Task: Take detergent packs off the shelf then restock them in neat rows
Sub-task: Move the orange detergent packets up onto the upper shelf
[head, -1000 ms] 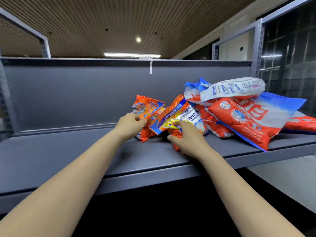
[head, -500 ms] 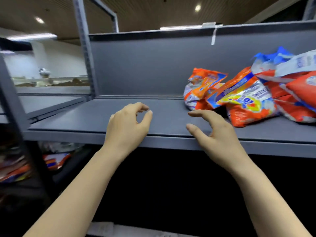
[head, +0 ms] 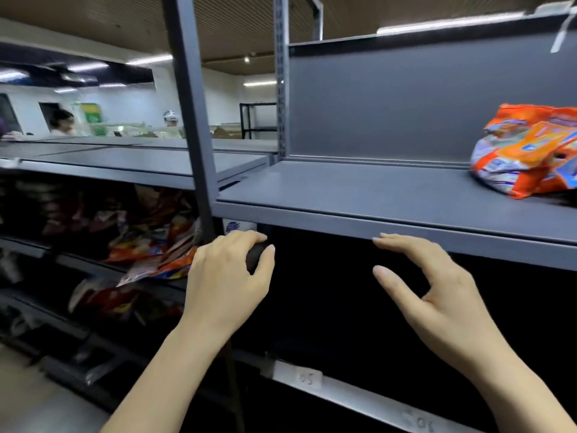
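Note:
An orange and white detergent pack [head: 527, 153] lies at the right end of the grey shelf [head: 359, 192]; the rest of the pile is out of frame. My left hand [head: 229, 276] hovers below the shelf's front edge with fingers curled and apart, holding nothing. My right hand [head: 427, 295] is also below the front edge, fingers spread, empty. Both hands are well left of the pack and touch neither it nor the shelf. More packs [head: 156, 254] lie jumbled on a lower shelf of the neighbouring unit to the left.
A grey upright post [head: 193, 120] stands between the two shelf units, just left of my left hand. The space under the shelf is dark. A lower shelf edge [head: 359, 398] carries handwritten labels. Two people [head: 62, 123] stand far back left.
My view has swung left, so the pile has slid to the right edge of the frame. Both hands let go of the packs, pulled back and dropped below the shelf's front edge, empty.

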A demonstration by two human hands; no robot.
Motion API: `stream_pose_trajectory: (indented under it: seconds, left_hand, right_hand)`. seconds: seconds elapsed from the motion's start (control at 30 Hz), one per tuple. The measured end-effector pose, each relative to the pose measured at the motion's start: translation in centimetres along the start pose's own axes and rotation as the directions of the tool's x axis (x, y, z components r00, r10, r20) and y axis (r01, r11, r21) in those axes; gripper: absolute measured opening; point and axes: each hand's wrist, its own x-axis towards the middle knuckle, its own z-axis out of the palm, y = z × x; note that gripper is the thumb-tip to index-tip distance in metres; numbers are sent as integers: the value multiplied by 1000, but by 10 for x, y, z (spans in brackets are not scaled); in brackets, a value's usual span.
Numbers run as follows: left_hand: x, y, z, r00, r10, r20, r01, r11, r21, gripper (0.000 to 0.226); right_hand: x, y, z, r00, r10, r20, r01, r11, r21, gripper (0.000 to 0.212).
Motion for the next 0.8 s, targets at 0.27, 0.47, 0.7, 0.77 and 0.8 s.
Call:
stream_pose_trajectory:
  seconds: [0.27,0.47,0.7,0.77,0.8]
  left_hand:
    - [-16,-123,-45,996,-69,57,66,997,44,33]
    - [-27,-210,-71,981,-157,118,146,985,93,24]
    - [-23,-288,-74,964,-205,167,178,971,159,26]
    - [-17,-304,-71,960,-217,177,186,967,172,27]
    - [-14,-312,-68,958,-222,182,191,966,174,28]
  right_hand:
    - [-4,-61,113,993,53,107,-51,998,-27,35]
    - [-4,-100,196,978,96,184,-91,995,-38,32]
    - [10,-118,268,949,121,291,-100,991,-87,34]
    - [19,-120,287,938,121,326,-96,991,-92,35]
    - [23,-121,297,932,126,340,-101,991,-90,36]
